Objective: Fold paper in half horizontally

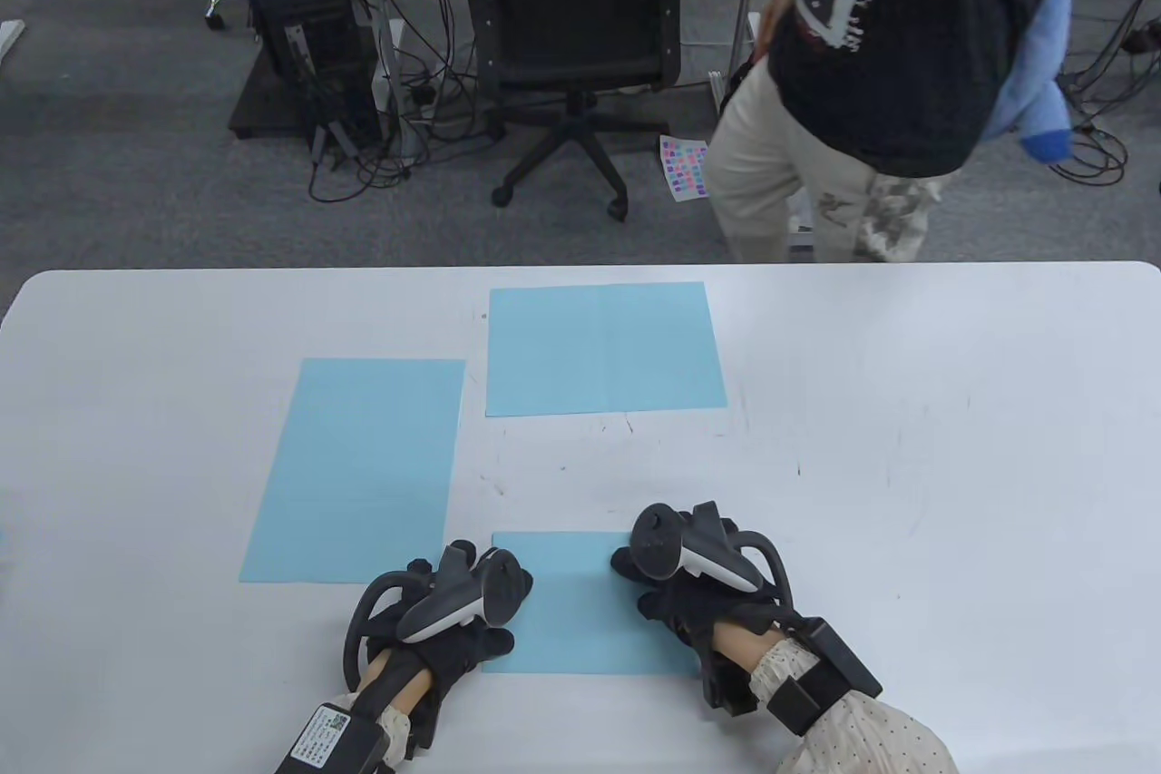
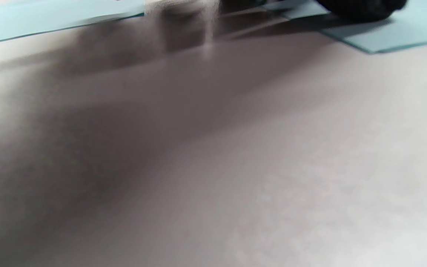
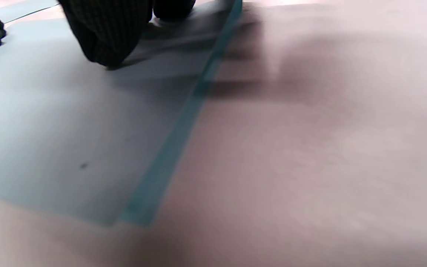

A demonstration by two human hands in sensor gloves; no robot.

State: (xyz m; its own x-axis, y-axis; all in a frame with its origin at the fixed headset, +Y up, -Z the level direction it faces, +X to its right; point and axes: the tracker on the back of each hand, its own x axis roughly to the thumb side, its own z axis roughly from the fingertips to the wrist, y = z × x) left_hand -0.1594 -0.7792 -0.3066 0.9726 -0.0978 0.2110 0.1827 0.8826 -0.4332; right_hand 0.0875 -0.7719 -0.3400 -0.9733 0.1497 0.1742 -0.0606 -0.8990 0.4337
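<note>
A light blue paper (image 1: 580, 611) lies folded near the table's front edge, with both hands on it. My left hand (image 1: 472, 602) rests on its left edge. My right hand (image 1: 671, 574) presses its right part. In the right wrist view my fingertips (image 3: 106, 33) press down on the paper (image 3: 69, 122). A darker strip of the lower layer (image 3: 176, 141) shows along its edge there. In the left wrist view a gloved fingertip (image 2: 361, 7) sits on the paper's corner (image 2: 402, 33). Neither hand grips anything.
Two more blue sheets lie flat on the white table (image 1: 907, 447): one at the left (image 1: 363, 470), one at the back centre (image 1: 603, 347). Beyond the table a person (image 1: 862, 84) stands beside an office chair (image 1: 571, 39).
</note>
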